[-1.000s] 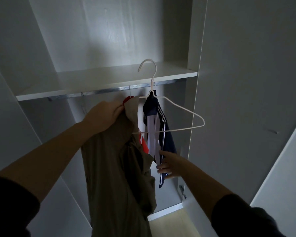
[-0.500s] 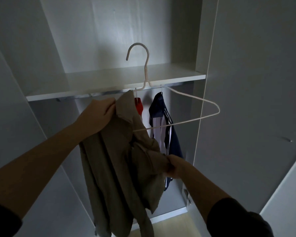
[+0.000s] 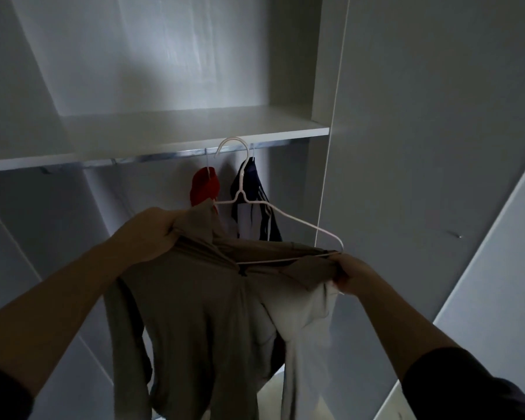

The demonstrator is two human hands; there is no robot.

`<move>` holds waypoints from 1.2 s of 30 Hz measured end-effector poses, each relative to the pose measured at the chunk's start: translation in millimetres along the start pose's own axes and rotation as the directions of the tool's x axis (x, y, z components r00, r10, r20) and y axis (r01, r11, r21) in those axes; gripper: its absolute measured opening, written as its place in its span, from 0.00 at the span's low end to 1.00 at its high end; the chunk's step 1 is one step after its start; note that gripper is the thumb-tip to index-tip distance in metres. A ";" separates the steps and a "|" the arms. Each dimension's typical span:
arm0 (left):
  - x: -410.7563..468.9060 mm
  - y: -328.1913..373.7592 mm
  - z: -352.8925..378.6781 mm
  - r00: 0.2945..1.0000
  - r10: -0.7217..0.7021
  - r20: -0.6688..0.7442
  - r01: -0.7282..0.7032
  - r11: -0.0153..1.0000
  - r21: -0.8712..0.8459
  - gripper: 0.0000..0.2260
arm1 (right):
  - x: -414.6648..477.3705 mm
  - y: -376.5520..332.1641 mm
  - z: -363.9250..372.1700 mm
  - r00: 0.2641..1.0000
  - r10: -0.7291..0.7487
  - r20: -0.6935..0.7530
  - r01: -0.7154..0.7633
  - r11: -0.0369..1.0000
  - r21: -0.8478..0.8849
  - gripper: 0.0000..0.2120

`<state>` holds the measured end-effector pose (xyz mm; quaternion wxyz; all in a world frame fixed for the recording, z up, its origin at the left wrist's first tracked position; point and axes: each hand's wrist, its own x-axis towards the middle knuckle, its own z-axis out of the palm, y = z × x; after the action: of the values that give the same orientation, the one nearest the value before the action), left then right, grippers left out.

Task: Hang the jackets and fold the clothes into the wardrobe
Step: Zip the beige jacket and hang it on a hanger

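**Jacket (image 3: 200, 298) stretched across white hanger (image 3: 303, 222) in front of the wardrobe**

The beige jacket hangs in the middle of the view, held up at chest height in front of the open wardrobe and below its rail (image 3: 152, 158). Its collar and shoulders are pulled wide between the two hands, and the body and sleeves drop in loose folds toward the lower edge of the view. The hanger's left arm is buried in the cloth. Its bottom bar lies across the collar opening, and its right arm stands bare above the jacket's right shoulder. The hook rises in front of the shelf's edge and the rail; whether it touches the rail cannot be told.

The left hand (image 3: 152, 231) grips a bunch of cloth at the collar, fingers curled tight round it. The right hand (image 3: 355, 277) holds the jacket's other shoulder just beside the hanger's right corner, with its fingers curled into the fabric and the fingertips hidden. Both forearms are bare, with dark sleeves at the elbows.

Behind the hanger, a red garment (image 3: 203, 186) and a navy garment (image 3: 249, 183) with white stripes hang side by side from the rail. A pale shelf (image 3: 194, 128) runs above the rail. A closed grey door panel (image 3: 422, 147) fills the right side.
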<state>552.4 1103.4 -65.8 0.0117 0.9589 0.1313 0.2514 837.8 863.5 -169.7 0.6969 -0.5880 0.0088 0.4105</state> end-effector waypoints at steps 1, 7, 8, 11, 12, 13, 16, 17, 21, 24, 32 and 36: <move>1.5 -0.6 1.1 1.000 -0.009 -0.003 0.009 1.000 -0.001 0.19 | -0.1 -3.4 -5.3 1.000 -0.001 -0.002 0.001 1.000 -0.014 0.09; 5.0 0.6 9.3 1.000 0.015 0.026 -0.012 0.995 -0.099 0.24 | -7.6 -27.1 -29.7 0.999 0.000 0.052 -0.001 1.000 0.029 0.11; 5.5 3.2 10.5 0.999 0.027 0.037 -0.023 0.993 -0.112 0.26 | -7.9 -29.7 -31.7 0.998 -0.009 0.066 0.007 0.999 0.036 0.12; 9.9 7.3 13.2 0.998 -0.004 0.059 0.014 0.986 -0.167 0.23 | -8.6 -34.8 -32.8 0.996 -0.035 0.080 0.036 0.999 -0.011 0.12; 11.8 8.6 14.8 0.997 -0.025 0.070 0.039 0.980 -0.196 0.24 | -8.9 -36.9 -30.9 0.994 -0.060 0.087 0.063 0.997 -0.032 0.12; 13.7 10.0 17.5 0.996 -0.039 0.074 0.055 0.974 -0.218 0.23 | -10.0 -39.6 -28.2 0.991 -0.096 0.096 0.101 0.994 -0.047 0.12; 16.0 5.4 28.9 0.984 -0.130 0.121 0.153 0.966 -0.210 0.16 | -13.6 -48.0 -20.7 0.965 -0.201 0.169 0.202 0.979 0.012 0.13; 15.9 2.0 32.3 0.972 -0.177 0.154 0.206 0.959 -0.197 0.14 | -15.1 -50.3 -20.2 0.952 -0.239 0.191 0.236 0.971 0.042 0.13; 17.0 -6.7 39.2 0.906 -0.299 0.300 0.367 0.908 -0.204 0.09 | -22.3 -52.0 -19.7 0.830 -0.440 0.342 0.401 0.898 0.181 0.12; 13.2 -7.9 39.7 0.884 -0.317 0.344 0.392 0.903 -0.177 0.10 | -24.4 -47.3 -23.0 0.776 -0.458 0.434 0.383 0.888 0.254 0.13; 13.6 -6.0 39.2 0.888 -0.363 0.282 0.422 0.886 -0.189 0.12 | -20.1 -48.8 -17.5 0.783 -0.482 0.394 0.420 0.876 0.237 0.18; 24.0 4.8 40.0 0.920 -0.348 0.179 0.389 0.862 -0.326 0.13 | -16.8 -51.1 -13.8 0.777 -0.480 0.407 0.481 0.870 0.109 0.12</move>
<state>593.1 1106.7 -88.9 0.2399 0.9106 0.2638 0.2089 862.9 844.2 -124.1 0.7632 -0.4682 -0.2921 0.3362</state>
